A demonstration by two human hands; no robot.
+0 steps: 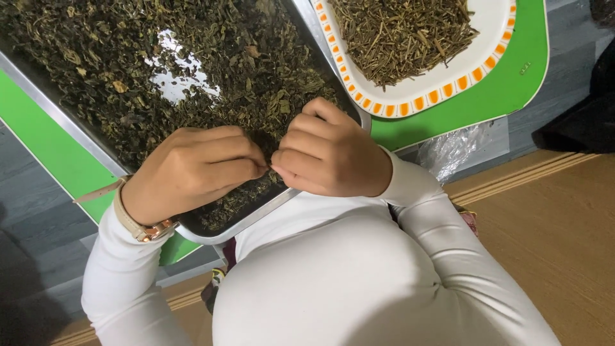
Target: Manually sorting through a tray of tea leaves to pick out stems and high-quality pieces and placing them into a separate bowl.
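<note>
My left hand and right hand meet fingertip to fingertip, grip pinched closed on a bit of dried leaves too small to make out. The metal tray lies right under my grip; I'd best pull gently, keeping crumbs above it.

Both hands meet fingertip to fingertip over the near edge of a metal tray filled with dark dried leaves: the left hand, a wristwatch on its wrist, and the right hand are curled, pinching something too small to make out. The tray sits on a green mat on the grey table. Beyond the right hand, a white plate with an orange-patterned rim holds a pile of thin dried stems.
</note>
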